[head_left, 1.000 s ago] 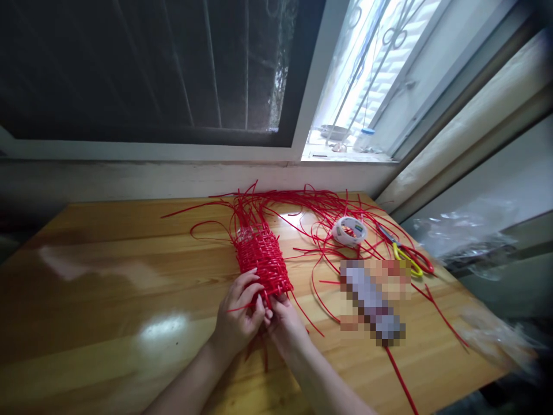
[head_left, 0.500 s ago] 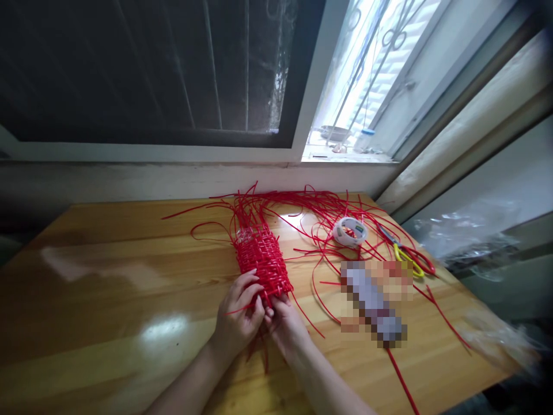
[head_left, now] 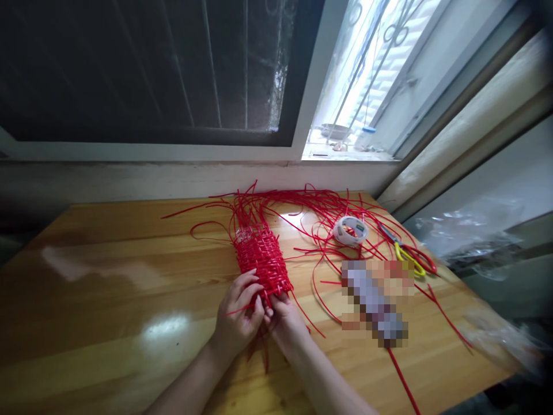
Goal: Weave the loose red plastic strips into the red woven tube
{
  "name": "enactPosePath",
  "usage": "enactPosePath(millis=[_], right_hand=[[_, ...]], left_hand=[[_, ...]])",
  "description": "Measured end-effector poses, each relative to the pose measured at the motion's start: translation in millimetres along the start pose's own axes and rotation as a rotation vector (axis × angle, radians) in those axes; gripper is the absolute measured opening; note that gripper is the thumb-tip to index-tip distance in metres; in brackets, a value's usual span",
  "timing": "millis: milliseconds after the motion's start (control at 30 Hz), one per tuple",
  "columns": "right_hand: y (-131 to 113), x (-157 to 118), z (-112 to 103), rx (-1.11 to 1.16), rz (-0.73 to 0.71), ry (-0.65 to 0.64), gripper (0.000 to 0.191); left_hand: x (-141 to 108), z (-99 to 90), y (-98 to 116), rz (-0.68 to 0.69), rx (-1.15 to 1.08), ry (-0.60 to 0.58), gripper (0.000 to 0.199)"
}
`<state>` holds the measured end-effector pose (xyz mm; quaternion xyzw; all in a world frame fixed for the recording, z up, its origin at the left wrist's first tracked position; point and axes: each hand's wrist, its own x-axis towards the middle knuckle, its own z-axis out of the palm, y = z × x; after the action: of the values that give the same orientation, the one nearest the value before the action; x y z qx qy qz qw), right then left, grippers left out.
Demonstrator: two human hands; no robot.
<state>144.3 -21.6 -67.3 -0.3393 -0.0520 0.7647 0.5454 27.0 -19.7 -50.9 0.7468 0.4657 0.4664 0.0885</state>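
Note:
A red woven piece (head_left: pixel 261 259) lies on the wooden table, with long loose strands fanning out from its far end and a few short ones at its near end. My left hand (head_left: pixel 242 305) is closed on its near left edge, fingers curled over the weave. At the near right edge my right hand (head_left: pixel 283 320) grips the same piece, its fingertips partly hidden under the strands. Both hands nearly touch each other at the near end. A bit of clear tape or film shows at the weave's far left corner.
Loose red strands (head_left: pixel 302 199) spread over the back of the table (head_left: pixel 129 259). A tape roll (head_left: pixel 350 230) and scissors (head_left: pixel 408 256) with yellow and red handles lie at the right, near a blurred-out object (head_left: pixel 374 305). Clear plastic (head_left: pixel 475 236) is beyond the right edge.

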Motion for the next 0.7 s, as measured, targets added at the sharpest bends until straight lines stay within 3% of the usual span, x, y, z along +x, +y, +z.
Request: enactPosePath(millis=[233,500,700], right_hand=[[-0.7,2.7,-1.6,0.015,0.039,-0.011,0.029],[-11.9,0.8,0.4,-0.075,0.057,-0.182,0.022],[-9.5,0.0,4.8,-0.143,-0.009,-0.167,0.03]], left_hand=[[0.1,-0.6,0.6,-0.008,0.0,0.004,0.023],[-0.8,-1.9,1.6,-0.015,-0.091,0.006,0.028],[-1.1,-1.0,1.6,-0.031,-0.091,0.01,0.026]])
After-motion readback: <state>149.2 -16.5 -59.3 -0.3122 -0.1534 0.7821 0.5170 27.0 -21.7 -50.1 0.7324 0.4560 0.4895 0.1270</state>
